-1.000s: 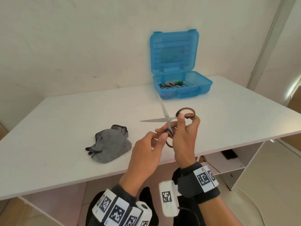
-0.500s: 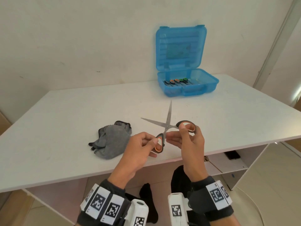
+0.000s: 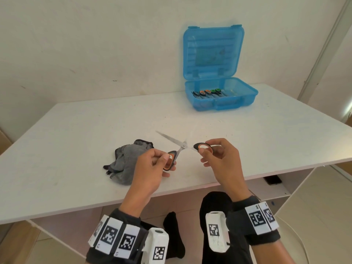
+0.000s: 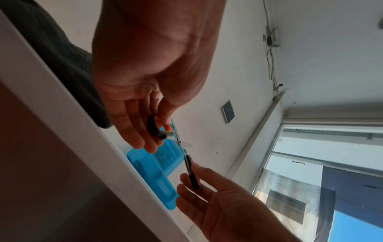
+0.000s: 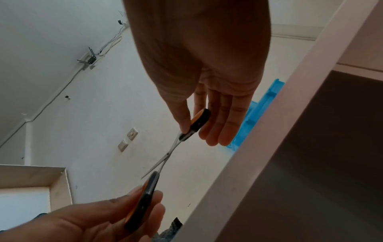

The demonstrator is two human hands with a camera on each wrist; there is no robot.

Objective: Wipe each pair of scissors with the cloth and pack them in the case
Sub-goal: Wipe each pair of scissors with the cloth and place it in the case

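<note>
A pair of scissors [image 3: 182,146] with black and orange handles hangs above the table's front edge, blades spread wide. My left hand [image 3: 165,159] pinches the left handle loop between thumb and fingers. My right hand [image 3: 204,151] pinches the right loop. One blade points up and left; the other is blurred. In the left wrist view my left hand [image 4: 157,127] grips one loop of the scissors [image 4: 182,147]. In the right wrist view my right hand [image 5: 192,126] pinches the other loop of the scissors [image 5: 167,155]. A crumpled grey cloth [image 3: 125,162] lies left of my left hand. The blue case [image 3: 219,103] stands open at the back.
Several scissors [image 3: 207,92] with orange and green handles lie in the left part of the case. The case lid [image 3: 213,52] stands upright against the wall. The white table [image 3: 76,130] ends just behind my wrists. A shelf unit [image 3: 270,187] sits under it on the right.
My left hand has taken hold of the left handle loop. The two hands have drawn the handles apart, spreading the blades wider, and the scissors have sunk closer to the table.
</note>
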